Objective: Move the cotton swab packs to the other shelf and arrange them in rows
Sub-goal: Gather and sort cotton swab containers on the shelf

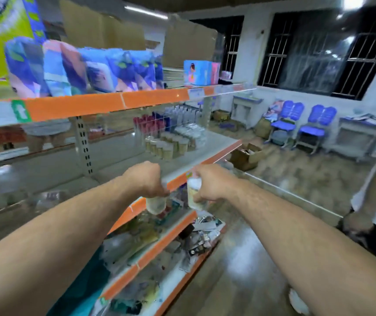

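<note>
With fingers curled, the left hand [147, 181] grips the left pack [156, 204] and the right hand [212, 184] the right pack [193, 193], both roughly upright, just near of the middle shelf [118, 160], whose standing rows [171, 143] lie farther right.

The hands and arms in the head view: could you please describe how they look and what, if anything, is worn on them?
The left hand and right hand are bare: no gloves, and no ring, watch or bracelet shows, though the picture is blurred. The left forearm and right forearm are uncovered, no sleeve in view, with fine hair on them.
</note>
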Demonstrator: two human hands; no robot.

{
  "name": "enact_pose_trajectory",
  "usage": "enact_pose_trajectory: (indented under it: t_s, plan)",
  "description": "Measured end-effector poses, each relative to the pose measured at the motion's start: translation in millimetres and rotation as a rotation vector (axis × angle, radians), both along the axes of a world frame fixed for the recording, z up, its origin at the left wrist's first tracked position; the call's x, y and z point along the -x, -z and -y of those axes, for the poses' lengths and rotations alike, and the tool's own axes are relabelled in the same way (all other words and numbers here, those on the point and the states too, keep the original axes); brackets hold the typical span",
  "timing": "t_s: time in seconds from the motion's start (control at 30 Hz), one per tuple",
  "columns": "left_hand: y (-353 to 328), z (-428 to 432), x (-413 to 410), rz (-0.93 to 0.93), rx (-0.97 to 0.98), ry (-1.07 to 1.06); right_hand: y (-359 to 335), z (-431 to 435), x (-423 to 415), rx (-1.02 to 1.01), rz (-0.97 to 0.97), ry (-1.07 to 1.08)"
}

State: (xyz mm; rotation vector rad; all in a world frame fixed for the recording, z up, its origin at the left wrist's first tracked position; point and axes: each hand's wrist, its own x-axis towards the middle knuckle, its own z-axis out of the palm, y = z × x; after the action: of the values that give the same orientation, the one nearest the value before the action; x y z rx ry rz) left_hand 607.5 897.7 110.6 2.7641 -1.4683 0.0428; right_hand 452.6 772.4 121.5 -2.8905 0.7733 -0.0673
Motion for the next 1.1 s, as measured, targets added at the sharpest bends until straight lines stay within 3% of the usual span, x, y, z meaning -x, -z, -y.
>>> enact_pose_trajectory:
  t_s: [0.23, 0.47, 0.8, 1.1]
  plan:
    - [-2, 131, 42, -0.064, 0.009, 0.094, -3, 121, 52, 0.01, 0.016, 0.088]
    - [1, 231, 33, -0.124, 0.036, 0.126, 6, 213, 40, 0.0, 0.023, 0.152]
    - [3, 361, -61, -0.037, 0.033, 0.168, -4, 333, -51, 0.012, 0.012, 0.141]
    - [22, 352, -157, -0.163, 0.024, -0.075, 5, 364, -190, -0.047, -0.037, -0.15]
